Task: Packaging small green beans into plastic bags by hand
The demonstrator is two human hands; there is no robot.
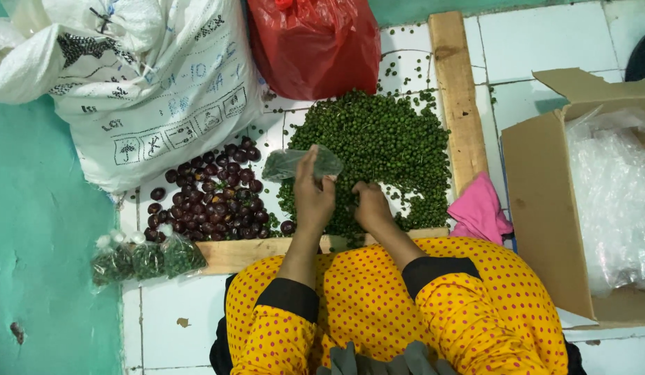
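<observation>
Two bare hands are seen at the centre of the frame. A small clear plastic bag [303, 163] is pinched at its lower edge by the left hand [313, 198], the bag lying just above and left of the closed fingers. The right hand [371, 205] is curled down onto the heap of green berries [385, 146]; whether any are gripped cannot be told. Dark purple fruits [211, 198] are piled to the left, and three filled bags [147, 258] are lined up at lower left.
</observation>
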